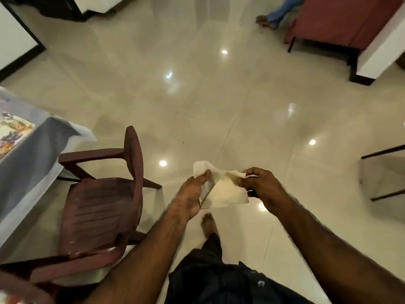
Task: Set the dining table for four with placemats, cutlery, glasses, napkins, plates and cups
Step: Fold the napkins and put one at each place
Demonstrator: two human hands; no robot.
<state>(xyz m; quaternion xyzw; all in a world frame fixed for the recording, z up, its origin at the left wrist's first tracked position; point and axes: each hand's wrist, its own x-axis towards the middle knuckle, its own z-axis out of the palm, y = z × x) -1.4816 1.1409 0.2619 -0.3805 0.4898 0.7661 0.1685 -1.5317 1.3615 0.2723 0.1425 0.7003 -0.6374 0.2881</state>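
Note:
I hold a white paper napkin [225,190] in front of me above the floor, partly unfolded. My left hand [192,194] grips its left edge, thumb over the paper. My right hand [260,187] pinches its upper right corner between thumb and fingers. At the far left, the dining table [32,163] with a pale grey cloth shows one corner, and a colourful patterned placemat [13,134] lies on it.
A dark red plastic armchair [100,207] stands between me and the table. Glossy beige tiles stretch ahead. A red-covered seat [341,20] stands at the back right, with another person's leg [276,14] beside it. A dark-framed glass table [385,172] is at the right edge.

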